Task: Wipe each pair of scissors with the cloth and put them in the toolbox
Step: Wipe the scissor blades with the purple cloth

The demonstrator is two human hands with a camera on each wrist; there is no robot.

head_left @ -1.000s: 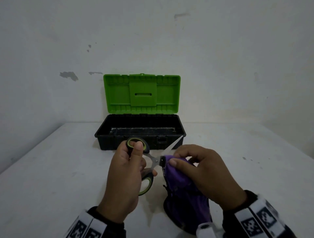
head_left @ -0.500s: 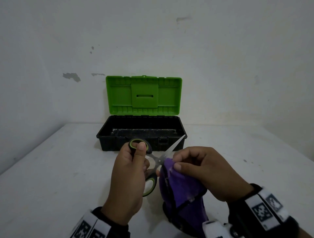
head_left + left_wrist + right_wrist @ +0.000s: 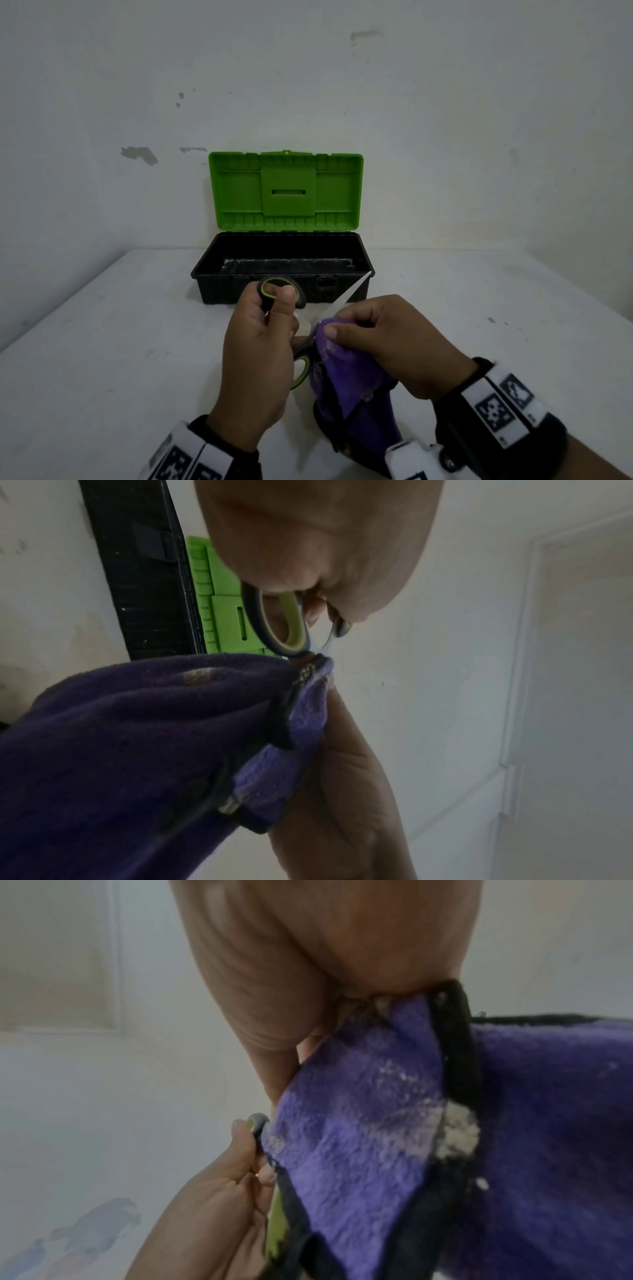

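Observation:
My left hand (image 3: 263, 329) grips a pair of scissors (image 3: 352, 291) by its black-and-green handles, blades spread open. One blade points up and right toward the toolbox corner. My right hand (image 3: 373, 337) pinches a purple cloth (image 3: 349, 373) around the other blade near the pivot. The cloth (image 3: 137, 737) hangs down below both hands. In the left wrist view a scissor handle loop (image 3: 281, 626) shows under my left hand (image 3: 318, 547). The right wrist view shows the cloth (image 3: 377, 1110) pinched by my right hand (image 3: 325, 961). Behind stands the toolbox (image 3: 282, 270), black, with its green lid (image 3: 286, 192) raised.
The white table (image 3: 102, 342) meets white walls behind and to the left. The toolbox sits at the back against the wall. Small dark specks lie on the table at the right (image 3: 491, 319).
My right hand has slid the cloth slightly down along the blade toward the pivot. The left hand holds the scissors almost in the same place.

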